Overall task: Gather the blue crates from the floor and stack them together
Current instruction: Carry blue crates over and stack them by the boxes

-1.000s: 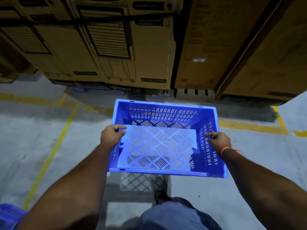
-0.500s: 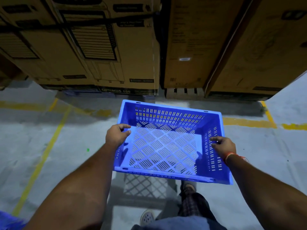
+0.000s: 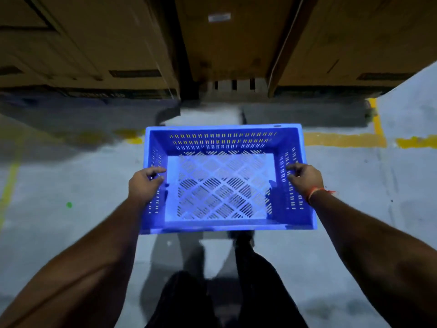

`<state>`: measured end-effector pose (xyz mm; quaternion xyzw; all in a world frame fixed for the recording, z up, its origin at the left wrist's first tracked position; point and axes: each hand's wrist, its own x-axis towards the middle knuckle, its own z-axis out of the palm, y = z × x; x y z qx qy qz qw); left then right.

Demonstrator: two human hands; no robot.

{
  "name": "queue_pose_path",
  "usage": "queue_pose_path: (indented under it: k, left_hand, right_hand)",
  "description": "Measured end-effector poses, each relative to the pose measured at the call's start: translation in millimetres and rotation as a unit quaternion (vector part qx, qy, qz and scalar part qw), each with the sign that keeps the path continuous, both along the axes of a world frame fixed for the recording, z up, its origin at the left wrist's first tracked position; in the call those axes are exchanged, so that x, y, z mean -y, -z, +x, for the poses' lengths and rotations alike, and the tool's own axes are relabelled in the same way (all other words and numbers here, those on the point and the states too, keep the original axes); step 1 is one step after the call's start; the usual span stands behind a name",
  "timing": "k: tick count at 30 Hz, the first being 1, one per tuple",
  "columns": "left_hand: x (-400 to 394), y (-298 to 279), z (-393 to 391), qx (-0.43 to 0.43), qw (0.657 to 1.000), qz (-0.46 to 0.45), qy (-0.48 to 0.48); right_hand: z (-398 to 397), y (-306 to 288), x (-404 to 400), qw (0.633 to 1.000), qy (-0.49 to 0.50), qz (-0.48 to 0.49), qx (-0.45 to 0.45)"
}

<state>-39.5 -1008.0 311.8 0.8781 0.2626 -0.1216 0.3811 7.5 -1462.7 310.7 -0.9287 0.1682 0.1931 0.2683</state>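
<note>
Head view: the blue crate [image 3: 224, 181] hangs level above the concrete floor [image 3: 71, 233], empty (slotted base showing). The left hand [image 3: 144, 185] and right hand [image 3: 305, 179] each grip a side rim, fingers curled inside, before cardboard boxes [image 3: 236, 39].

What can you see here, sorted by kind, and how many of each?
Blue crates: 1, the crate held above the floor by the left hand and the right hand
Hands: 2
Big cardboard boxes at the back: at least 3, one at; their edges are blurred
Green spot on the floor: 1
Total: at least 7
</note>
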Motion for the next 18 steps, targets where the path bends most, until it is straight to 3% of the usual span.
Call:
queue_pose_path:
  k: [12,18]
  left_hand:
    - [47.7,241.4,114.9,-0.039,0.999,0.018,0.011]
    - [53.2,328.9,139.8,-0.056,0.997,0.018,0.041]
  right_hand:
    - [100.1,232.0,40.4,0.999,0.012,-0.015,-0.031]
    - [119.1,331.3,47.7,0.998,0.025,-0.003,-0.053]
